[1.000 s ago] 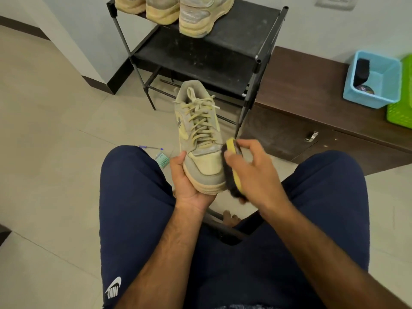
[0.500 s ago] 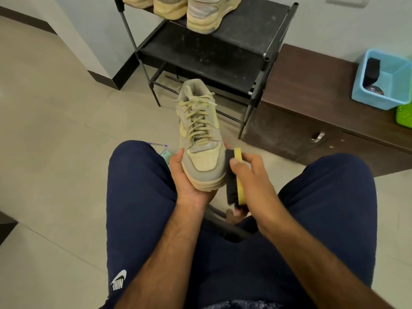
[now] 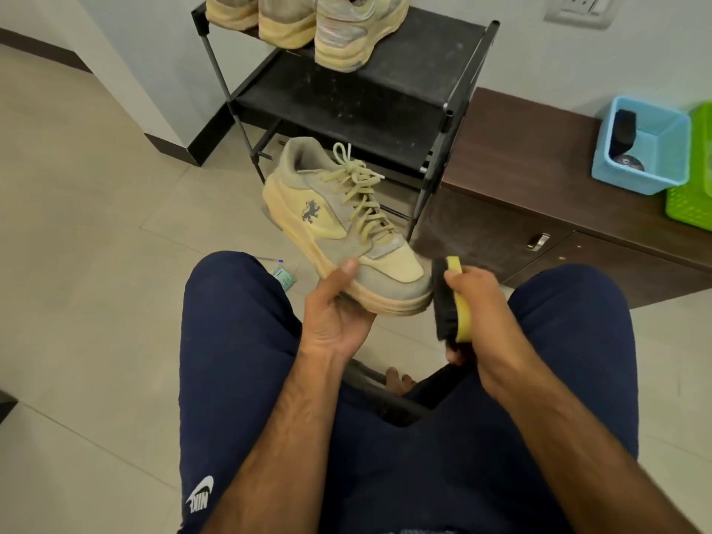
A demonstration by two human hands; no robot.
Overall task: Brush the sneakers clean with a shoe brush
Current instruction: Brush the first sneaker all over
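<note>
A grey and pale-yellow sneaker (image 3: 339,225) with beige laces is held above my knees, its outer side with a small dark logo turned up and its heel pointing away. My left hand (image 3: 339,310) grips it from below at the forefoot, thumb on the upper. My right hand (image 3: 477,302) grips a shoe brush (image 3: 449,302) with a yellow back and black bristles. The bristles touch the toe tip of the sneaker.
A black shoe rack (image 3: 358,90) stands ahead with several more sneakers (image 3: 346,28) on its top shelf. To the right runs a low brown cabinet (image 3: 539,202) bearing a blue basket (image 3: 647,148) and a green basket (image 3: 693,186). A small packet (image 3: 283,275) lies on the tiled floor.
My left hand has rolled the sneaker so its side faces up and its heel swings left. The brush has shifted from the toe's side to the toe tip.
</note>
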